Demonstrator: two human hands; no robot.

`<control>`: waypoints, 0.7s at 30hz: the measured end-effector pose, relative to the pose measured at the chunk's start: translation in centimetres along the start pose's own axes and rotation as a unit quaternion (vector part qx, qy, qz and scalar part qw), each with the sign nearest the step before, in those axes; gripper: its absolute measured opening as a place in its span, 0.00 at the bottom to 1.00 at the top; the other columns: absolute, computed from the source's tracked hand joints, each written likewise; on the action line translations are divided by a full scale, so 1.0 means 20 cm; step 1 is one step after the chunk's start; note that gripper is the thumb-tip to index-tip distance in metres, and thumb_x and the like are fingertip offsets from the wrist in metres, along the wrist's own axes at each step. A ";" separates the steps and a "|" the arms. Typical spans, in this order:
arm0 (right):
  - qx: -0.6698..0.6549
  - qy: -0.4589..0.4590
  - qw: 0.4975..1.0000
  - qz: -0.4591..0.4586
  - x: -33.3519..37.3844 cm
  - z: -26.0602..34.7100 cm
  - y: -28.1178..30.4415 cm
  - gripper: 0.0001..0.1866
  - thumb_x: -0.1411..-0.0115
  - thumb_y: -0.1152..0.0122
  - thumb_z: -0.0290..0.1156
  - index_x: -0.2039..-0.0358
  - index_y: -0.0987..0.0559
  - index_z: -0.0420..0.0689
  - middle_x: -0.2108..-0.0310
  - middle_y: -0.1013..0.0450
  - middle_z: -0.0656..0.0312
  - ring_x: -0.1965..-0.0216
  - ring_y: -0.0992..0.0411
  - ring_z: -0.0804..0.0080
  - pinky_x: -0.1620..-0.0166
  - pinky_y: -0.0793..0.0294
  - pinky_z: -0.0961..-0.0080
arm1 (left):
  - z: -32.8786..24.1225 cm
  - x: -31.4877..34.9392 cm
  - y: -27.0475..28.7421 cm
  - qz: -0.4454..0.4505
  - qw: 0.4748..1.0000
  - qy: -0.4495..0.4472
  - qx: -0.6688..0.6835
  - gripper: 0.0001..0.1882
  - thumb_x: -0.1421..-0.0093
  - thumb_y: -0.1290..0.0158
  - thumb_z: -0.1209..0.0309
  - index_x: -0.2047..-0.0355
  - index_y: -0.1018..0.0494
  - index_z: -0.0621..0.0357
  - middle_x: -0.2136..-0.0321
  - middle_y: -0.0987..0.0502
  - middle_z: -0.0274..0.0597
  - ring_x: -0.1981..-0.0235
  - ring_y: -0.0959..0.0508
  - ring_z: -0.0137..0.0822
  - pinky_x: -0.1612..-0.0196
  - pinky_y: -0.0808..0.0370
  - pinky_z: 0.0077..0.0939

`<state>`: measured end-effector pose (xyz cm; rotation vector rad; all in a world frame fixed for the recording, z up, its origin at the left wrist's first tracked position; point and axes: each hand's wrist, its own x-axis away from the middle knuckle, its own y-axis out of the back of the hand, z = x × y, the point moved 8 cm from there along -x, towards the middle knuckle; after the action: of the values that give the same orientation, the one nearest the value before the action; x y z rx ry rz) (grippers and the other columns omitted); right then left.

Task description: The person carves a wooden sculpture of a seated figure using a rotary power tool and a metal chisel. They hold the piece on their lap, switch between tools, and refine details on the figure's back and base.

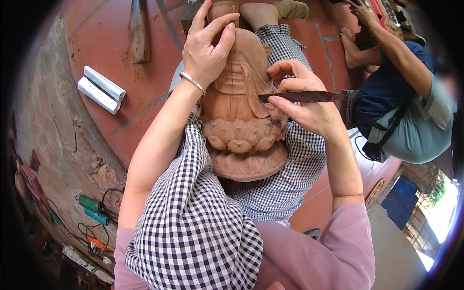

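A carved wooden statue (pixel 232 104) with robe folds and a lotus-petal base (pixel 241 135) lies in my lap, its base toward me. My left hand (pixel 207 48), with a silver bangle at the wrist, rests against the statue's far upper part, fingers stretched and apart. A flat dark carving blade (pixel 309 96) is pinched between the thumb and fingers of my right hand (pixel 309 104). Its left end is at the statue's right side, near the robe folds; I cannot tell whether it touches. The underside of the statue is hidden.
A wooden mallet-like tool (pixel 140 36) and a whitish block with a groove (pixel 101 89) lie on the red tiles, among wood dust. Power tools with cords (pixel 94 210) lie at lower left. Another person (pixel 401 106) sits at right. Checkered cloth (pixel 193 222) covers my legs.
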<state>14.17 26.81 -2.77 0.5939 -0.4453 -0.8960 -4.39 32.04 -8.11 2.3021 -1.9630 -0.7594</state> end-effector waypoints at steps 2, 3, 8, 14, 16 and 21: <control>0.053 0.064 0.996 -0.011 -0.01 0.05 0.01 0.10 0.50 0.28 0.27 0.71 0.21 0.36 0.49 0.27 0.52 0.52 0.25 0.59 0.50 0.24 0.66 | 0.02 0.01 -0.01 0.014 1.000 0.005 0.003 0.16 0.35 0.47 0.69 0.49 0.21 0.59 0.34 0.40 0.70 0.32 0.37 0.59 0.32 0.38 0.39; 0.060 0.066 0.996 -0.003 -0.01 0.07 0.00 0.10 0.50 0.28 0.27 0.72 0.21 0.36 0.48 0.27 0.51 0.52 0.26 0.57 0.50 0.24 0.66 | 0.02 0.01 0.00 0.005 1.000 -0.003 -0.002 0.16 0.35 0.47 0.69 0.50 0.20 0.59 0.35 0.38 0.70 0.33 0.35 0.59 0.33 0.36 0.39; 0.105 0.124 0.987 -0.014 -0.03 0.14 0.02 0.10 0.53 0.28 0.26 0.71 0.19 0.39 0.48 0.29 0.50 0.51 0.26 0.52 0.50 0.23 0.63 | 0.02 0.01 0.00 0.000 1.000 -0.013 -0.010 0.15 0.35 0.47 0.68 0.51 0.20 0.59 0.36 0.37 0.69 0.34 0.33 0.58 0.34 0.35 0.39; 0.179 0.038 0.982 0.054 -0.12 0.16 -0.02 0.10 0.54 0.25 0.23 0.71 0.18 0.37 0.48 0.29 0.49 0.53 0.23 0.54 0.52 0.20 0.66 | 0.03 0.02 -0.01 -0.004 1.000 -0.012 -0.006 0.15 0.35 0.47 0.68 0.51 0.20 0.58 0.36 0.36 0.69 0.35 0.33 0.58 0.34 0.35 0.39; 0.181 -0.004 0.982 0.060 -0.14 0.16 -0.02 0.10 0.53 0.25 0.24 0.72 0.19 0.36 0.49 0.28 0.49 0.56 0.22 0.57 0.55 0.20 0.67 | 0.03 0.01 -0.01 -0.003 1.000 -0.019 -0.012 0.15 0.35 0.47 0.68 0.51 0.20 0.58 0.36 0.36 0.69 0.35 0.33 0.58 0.34 0.34 0.39; 0.077 -0.070 0.995 -0.002 -0.18 0.13 0.04 0.12 0.53 0.27 0.25 0.68 0.19 0.36 0.53 0.25 0.46 0.61 0.23 0.49 0.60 0.22 0.62 | 0.04 0.01 -0.01 -0.011 1.000 -0.016 -0.011 0.15 0.35 0.46 0.67 0.51 0.20 0.58 0.36 0.36 0.68 0.35 0.33 0.58 0.35 0.34 0.39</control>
<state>11.08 29.37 -0.79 0.6750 -0.6439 -0.9161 -4.41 32.07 -8.97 2.3175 -1.9337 -0.8216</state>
